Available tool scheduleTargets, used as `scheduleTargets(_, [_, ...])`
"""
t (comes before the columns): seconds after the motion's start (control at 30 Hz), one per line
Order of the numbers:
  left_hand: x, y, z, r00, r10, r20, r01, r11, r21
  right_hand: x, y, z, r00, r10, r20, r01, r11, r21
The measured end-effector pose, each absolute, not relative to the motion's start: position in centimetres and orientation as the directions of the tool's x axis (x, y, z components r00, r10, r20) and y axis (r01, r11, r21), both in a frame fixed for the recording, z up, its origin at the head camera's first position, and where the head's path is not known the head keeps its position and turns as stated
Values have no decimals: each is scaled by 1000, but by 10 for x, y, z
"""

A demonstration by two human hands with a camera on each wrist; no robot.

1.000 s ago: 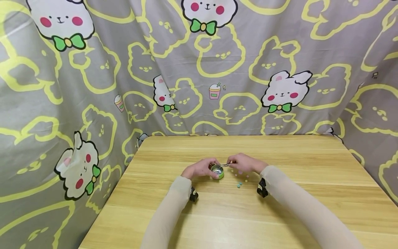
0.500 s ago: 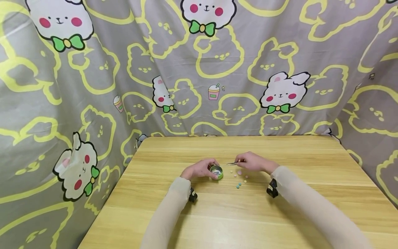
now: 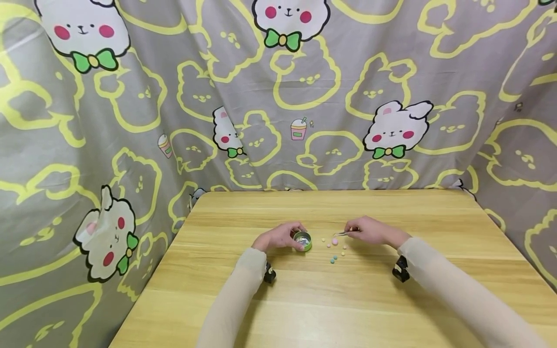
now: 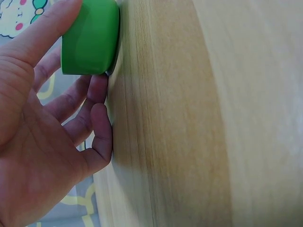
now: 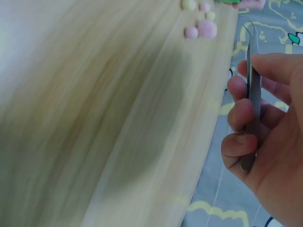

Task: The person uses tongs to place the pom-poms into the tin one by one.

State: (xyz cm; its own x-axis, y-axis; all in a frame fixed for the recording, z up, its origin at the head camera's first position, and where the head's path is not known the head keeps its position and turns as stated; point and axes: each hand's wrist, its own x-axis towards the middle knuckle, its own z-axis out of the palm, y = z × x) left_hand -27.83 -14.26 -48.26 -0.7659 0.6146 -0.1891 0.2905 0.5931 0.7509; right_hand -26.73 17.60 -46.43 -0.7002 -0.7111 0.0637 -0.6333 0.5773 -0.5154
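My left hand (image 3: 283, 235) grips a small round green tin (image 3: 303, 240) on the table, thumb on the near side and fingers behind. In the left wrist view the tin's green wall (image 4: 92, 38) shows between thumb and fingers; its inside is out of sight there. My right hand (image 3: 370, 230) holds metal tweezers (image 5: 253, 104) with bent tips, pointing left over the table. The tips are slightly apart with nothing between them. Just below and left of them lies a larger pink ball (image 3: 334, 241), with several small pink, yellow and blue-green balls around it.
The wooden table (image 3: 278, 309) reaches back to a patterned grey curtain (image 3: 278, 87), which also hangs along both sides. Two blue-green balls (image 3: 333, 259) lie closest to me. Black wrist cameras sit on both cuffs.
The tweezers were over the tin a second ago. My right hand has drawn them away to the right, beyond the loose balls. The left hand stays on the tin.
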Motion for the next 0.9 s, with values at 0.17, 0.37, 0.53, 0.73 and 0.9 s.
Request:
scheduleTargets(0.17, [-279, -142, -485, -761, 619, -194, 284, 587, 758, -263, 186, -468, -707, -706, 50, -625, 589, -513])
scheduleTargets(0.37, [-279, -142, -483, -765, 618, -184, 285, 581, 763, -259, 193, -467, -709, -702, 73, -633, 587, -505])
scheduleTargets(0.53, [-279, -143, -483, -764, 616, -193, 288, 593, 752, -258, 196, -469, -689, -719, 90, -663, 576, -478])
scheduleTargets(0.73, [-279, -143, -483, -767, 608, -204, 278, 602, 748, -260, 200, -474, -685, -723, 94, -674, 578, -461])
scheduleTargets(0.9, [-276, -142, -479, -765, 614, -195, 276, 585, 762, -259, 200, -475, -680, -727, 96, -678, 574, -459])
